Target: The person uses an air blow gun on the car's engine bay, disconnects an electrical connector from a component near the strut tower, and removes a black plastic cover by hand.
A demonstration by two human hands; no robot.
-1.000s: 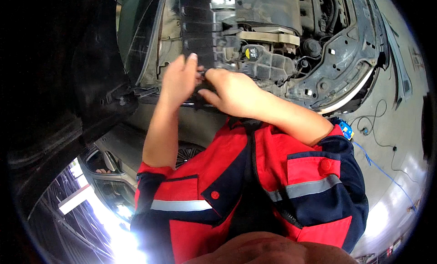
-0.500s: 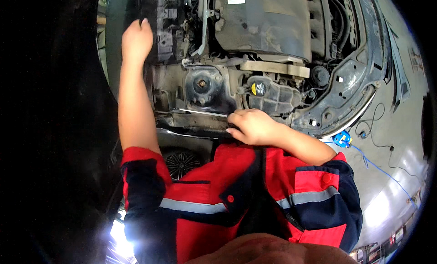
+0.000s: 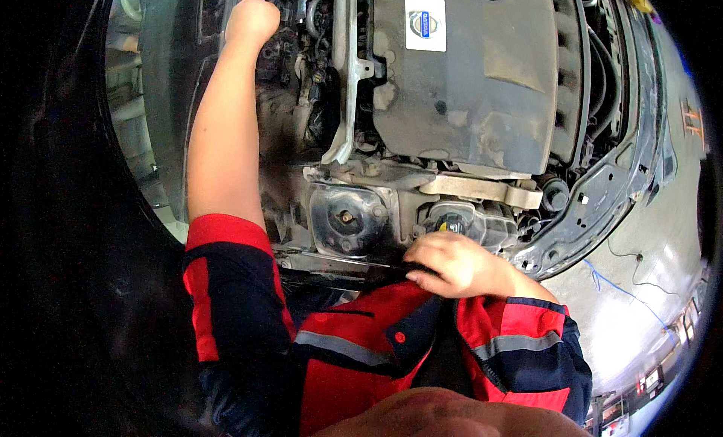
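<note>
My left hand [image 3: 252,21] reaches far over the left side of a car's engine bay, closed in a fist near the dark cowl trim. Whatever its fingers hold is hidden. At the near fender edge, my right hand [image 3: 452,264] is closed, knuckles up, in front of the coolant expansion tank [image 3: 488,224], covering part of it. I cannot make out what lies in its fingers. Left of this hand, the round strut mount [image 3: 346,217] sits in its dusty tower. A wide grey engine cover [image 3: 467,98] fills the middle of the bay.
A silver metal brace [image 3: 348,75] runs along the left of the engine cover. In front of the cover lies a beige bracket [image 3: 482,190]. The black front frame [image 3: 595,188] curves round on the right. A blue cord [image 3: 621,286] lies on the grey floor [image 3: 602,324].
The view has shifted, so the engine bay sits lower. My left hand has moved farther into the bay. My right hand stays by the fender edge, now covering part of the expansion tank.
</note>
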